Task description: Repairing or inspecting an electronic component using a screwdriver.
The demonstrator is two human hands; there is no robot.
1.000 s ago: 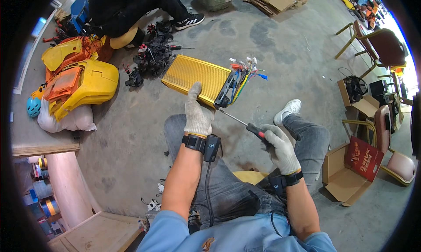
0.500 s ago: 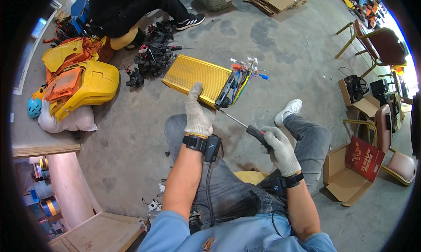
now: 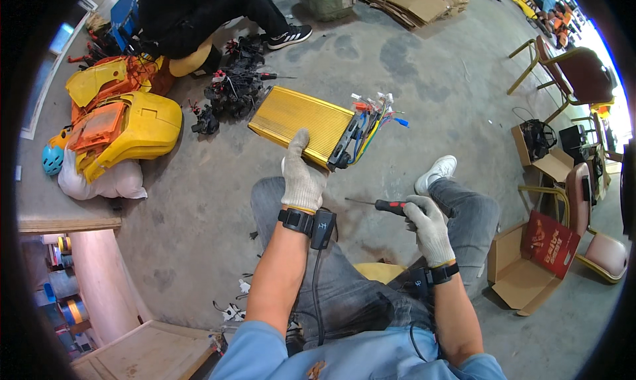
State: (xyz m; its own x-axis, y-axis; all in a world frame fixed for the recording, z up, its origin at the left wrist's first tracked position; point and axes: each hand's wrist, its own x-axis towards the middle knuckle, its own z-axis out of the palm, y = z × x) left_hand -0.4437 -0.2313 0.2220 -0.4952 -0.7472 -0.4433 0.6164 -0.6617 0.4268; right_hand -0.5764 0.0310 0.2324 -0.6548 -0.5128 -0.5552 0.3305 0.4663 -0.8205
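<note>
You wore knitted cloth gloves; your left hand (image 3: 303, 178) gripped a ribbed, satin-gold metal box (image 3: 299, 123), your right hand (image 3: 427, 226) a glossy plastic-handled screwdriver (image 3: 387, 206).

One gold controller box (image 3: 299, 117), one screwdriver (image 3: 383, 206), two hands (image 3: 303, 175).

We are logging colours: gold ribbed controller box (image 3: 298, 118) trailing red, blue, yellow and white wires (image 3: 372, 118); both hands, left (image 3: 302, 178) and right (image 3: 429, 226), wearing speckled grey knit gloves; screwdriver (image 3: 387, 206) showing a black-and-red handle; yellow and orange plastic body panels (image 3: 126, 125); red-printed brown cardboard box (image 3: 540, 257); grey mottled concrete floor (image 3: 411, 62).
</note>
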